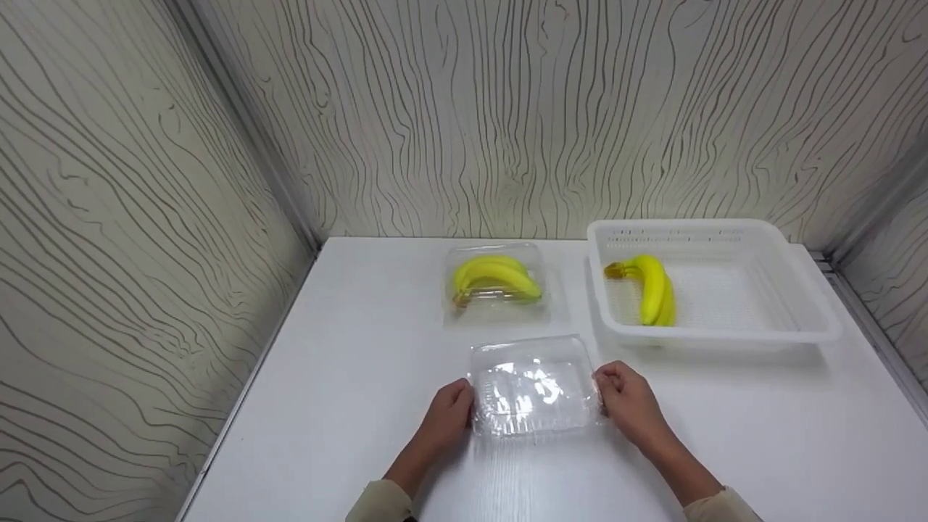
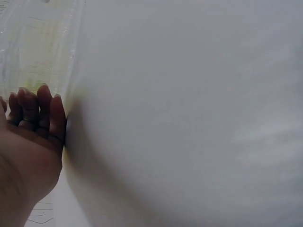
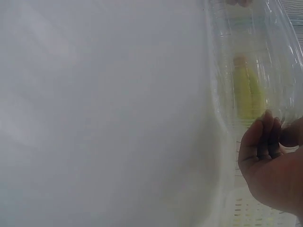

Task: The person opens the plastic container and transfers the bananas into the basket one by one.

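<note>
A clear plastic clamshell container point(image 1: 536, 388) is between both hands, near the middle of the white table. My left hand point(image 1: 447, 413) grips its left edge, while the right hand point(image 1: 632, 406) pinches the opposite edge. In the left wrist view, curled fingers point(image 2: 57, 118) lie against the transparent side of the container point(image 2: 45, 42). The right wrist view has the fingers point(image 3: 251, 142) at the other end, with yellow bananas point(image 3: 248, 94) showing through the plastic. Beyond the held container, a second clear container point(image 1: 533, 252) has a bunch of bananas point(image 1: 496, 274) inside.
A white plastic basket point(image 1: 725, 336) stands at the back right, with another bunch of bananas point(image 1: 652, 290) at its left end. Wood-patterned panels point(image 1: 464, 123) rise behind the white table point(image 1: 348, 348) and along both sides.
</note>
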`<state>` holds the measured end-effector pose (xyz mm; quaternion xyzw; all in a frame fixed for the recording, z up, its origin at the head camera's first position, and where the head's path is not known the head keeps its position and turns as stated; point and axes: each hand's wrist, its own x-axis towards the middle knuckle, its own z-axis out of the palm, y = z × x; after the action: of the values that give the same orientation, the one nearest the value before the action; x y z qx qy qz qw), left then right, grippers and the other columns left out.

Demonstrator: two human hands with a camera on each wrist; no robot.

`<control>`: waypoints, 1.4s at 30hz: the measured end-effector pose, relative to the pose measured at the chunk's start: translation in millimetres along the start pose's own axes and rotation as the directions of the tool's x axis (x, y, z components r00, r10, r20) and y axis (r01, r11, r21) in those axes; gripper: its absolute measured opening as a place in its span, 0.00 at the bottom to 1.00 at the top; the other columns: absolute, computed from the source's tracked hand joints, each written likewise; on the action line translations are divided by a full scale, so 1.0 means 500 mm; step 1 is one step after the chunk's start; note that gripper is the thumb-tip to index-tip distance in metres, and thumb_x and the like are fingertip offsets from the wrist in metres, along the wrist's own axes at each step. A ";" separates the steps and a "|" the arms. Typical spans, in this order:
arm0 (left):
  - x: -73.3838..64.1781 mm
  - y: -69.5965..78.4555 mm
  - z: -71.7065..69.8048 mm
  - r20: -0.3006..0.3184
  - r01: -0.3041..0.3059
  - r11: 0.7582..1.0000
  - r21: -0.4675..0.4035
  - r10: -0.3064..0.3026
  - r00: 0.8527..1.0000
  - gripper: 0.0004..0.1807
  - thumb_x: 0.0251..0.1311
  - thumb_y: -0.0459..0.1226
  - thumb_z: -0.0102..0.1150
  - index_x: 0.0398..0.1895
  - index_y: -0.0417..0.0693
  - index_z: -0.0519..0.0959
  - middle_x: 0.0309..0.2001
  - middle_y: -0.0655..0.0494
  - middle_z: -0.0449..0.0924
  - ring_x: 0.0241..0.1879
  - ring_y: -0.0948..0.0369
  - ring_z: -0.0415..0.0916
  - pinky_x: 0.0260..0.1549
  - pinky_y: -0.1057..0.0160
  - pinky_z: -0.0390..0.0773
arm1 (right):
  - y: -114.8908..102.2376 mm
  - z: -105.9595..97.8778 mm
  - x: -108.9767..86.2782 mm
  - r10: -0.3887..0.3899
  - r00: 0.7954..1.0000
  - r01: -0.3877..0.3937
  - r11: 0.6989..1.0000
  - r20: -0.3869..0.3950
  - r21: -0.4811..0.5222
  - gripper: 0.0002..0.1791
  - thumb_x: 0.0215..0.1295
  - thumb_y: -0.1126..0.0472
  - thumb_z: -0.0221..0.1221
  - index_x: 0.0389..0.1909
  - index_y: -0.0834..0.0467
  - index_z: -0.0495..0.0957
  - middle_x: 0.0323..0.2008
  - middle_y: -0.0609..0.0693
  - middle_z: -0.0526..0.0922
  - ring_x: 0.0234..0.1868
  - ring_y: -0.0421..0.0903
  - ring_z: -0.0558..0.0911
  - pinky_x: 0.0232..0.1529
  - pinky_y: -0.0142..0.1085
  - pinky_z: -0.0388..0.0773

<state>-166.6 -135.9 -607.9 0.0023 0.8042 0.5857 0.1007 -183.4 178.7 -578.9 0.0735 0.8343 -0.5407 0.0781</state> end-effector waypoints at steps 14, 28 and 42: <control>-0.033 0.012 -0.035 0.172 0.060 0.993 -0.105 -0.041 0.984 0.09 0.71 0.40 0.56 0.40 0.43 0.77 0.36 0.49 0.87 0.33 0.58 0.84 0.35 0.60 0.85 | 0.014 -0.063 -0.015 -0.095 0.965 0.083 0.995 0.245 0.057 0.24 0.81 0.60 0.55 0.72 0.65 0.71 0.30 0.51 0.80 0.30 0.44 0.81 0.35 0.35 0.84; -0.033 0.028 -0.047 0.274 0.110 0.990 -0.083 -0.083 0.958 0.06 0.65 0.38 0.56 0.41 0.46 0.72 0.37 0.45 0.89 0.33 0.56 0.87 0.30 0.60 0.86 | 0.030 -0.086 -0.020 -0.199 0.871 0.130 0.975 0.449 0.179 0.40 0.77 0.65 0.58 0.82 0.70 0.52 0.34 0.47 0.80 0.35 0.43 0.85 0.40 0.36 0.86; -0.038 0.027 -0.035 0.347 0.116 0.993 -0.035 -0.097 0.933 0.16 0.68 0.40 0.55 0.28 0.39 0.83 0.26 0.54 0.87 0.25 0.61 0.85 0.24 0.66 0.82 | 0.023 -0.077 -0.020 -0.148 0.911 0.118 0.988 0.386 0.101 0.36 0.75 0.65 0.59 0.79 0.69 0.58 0.28 0.48 0.77 0.28 0.41 0.80 0.31 0.32 0.81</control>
<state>-152.2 -150.7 -587.0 0.0584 0.7566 0.5920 0.2714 -173.0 218.0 -571.4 -0.0903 0.7840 -0.5795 0.2036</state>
